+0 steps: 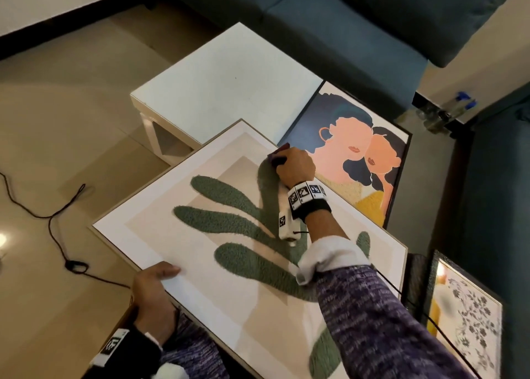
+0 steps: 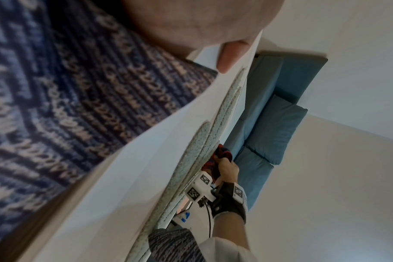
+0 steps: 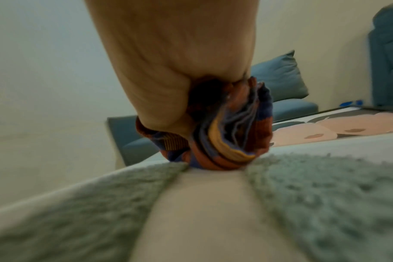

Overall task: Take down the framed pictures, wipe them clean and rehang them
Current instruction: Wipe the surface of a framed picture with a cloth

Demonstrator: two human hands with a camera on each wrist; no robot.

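A large framed picture of green leaves on beige point(image 1: 200, 252) lies tilted across my lap and the white table. My left hand point(image 1: 155, 287) grips its near left edge, thumb point(image 2: 229, 56) on the front. My right hand point(image 1: 292, 166) holds a bunched striped red, blue and yellow cloth point(image 3: 227, 133) and presses it on the glass near the picture's far corner, at the top of a leaf. The cloth point(image 1: 276, 156) sticks out past my knuckles. A framed picture of two faces point(image 1: 352, 160) lies flat beyond. A floral framed picture point(image 1: 467, 315) stands at the right.
A white low table point(image 1: 223, 86) stands ahead, partly under the pictures. A blue sofa point(image 1: 344, 20) runs along the back and right. A black cable point(image 1: 51, 218) trails over the tiled floor at left. Bottles with blue caps point(image 1: 456, 106) stand at far right.
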